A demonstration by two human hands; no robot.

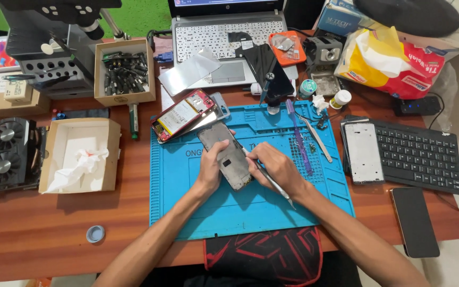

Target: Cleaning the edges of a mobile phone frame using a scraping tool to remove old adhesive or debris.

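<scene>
Your left hand (210, 169) clamps the opened phone frame (228, 155) by its left edge, on the blue repair mat (187, 180) near the middle of the counter (54, 223); your right hand (276, 166) is closed around a thin metal tool (272, 183), its tip set against the frame's right edge.

Risks, as judged: the tip could skid off the edge and gouge the frame or catch your left fingers, since they sit just across from it; the frame is held on one side only, so hard levering could twist it; the small loose parts (312, 147) on the mat near your right hand could be swept off by your wrist.

Count: one frame in hand; one red-rimmed opened phone (183, 114) above it, partly off the mat; one detached panel (363, 152) lying across the keyboard (418, 155); one dark phone (414, 221) at the counter's right edge; one pair of tweezers (314, 135); one purple pry tool (298, 137); two open cardboard boxes, one of bits (125, 72), one of tissue (81, 155).
</scene>
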